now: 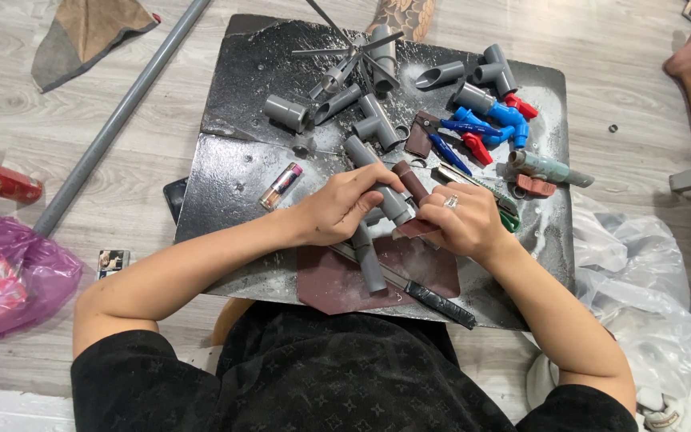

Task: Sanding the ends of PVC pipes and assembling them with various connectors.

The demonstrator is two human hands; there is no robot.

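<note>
Hands are meeting over the middle of a dark, dust-speckled board (pixel 225 192) that is lying on a pale wooden floor (pixel 57 104), seen from a head camera looking down. Left hand (pixel 337 210) is curling closed around a grey plastic pipe assembly (pixel 383 196), fingers wrapping over its upper section. Right hand (pixel 465 220), wearing a ring, is closing on a piece of reddish-brown sandpaper (pixel 409 182) and pressing it against the same pipe. Pipe's lower end is pointing toward the person, resting over a larger brown sheet (pixel 337 280) at the board's near edge, beside a dark-handled blade (pixel 440 304).

Toward the board's far edge, loose grey pipe fittings (pixel 377 120) are lying in a cluster. At the far right of the board, blue valves with red handles (pixel 497 124) are sitting just beside blue-handled pliers (pixel 453 132). A small pinkish tube (pixel 281 184) is lying left of the hands on the board.

Off the board's left side, a long grey pipe (pixel 113 124) is stretching across the floor, with a purple plastic bag (pixel 5 272) near it. White plastic wrap (pixel 649 296) is lying off the board's right side.
</note>
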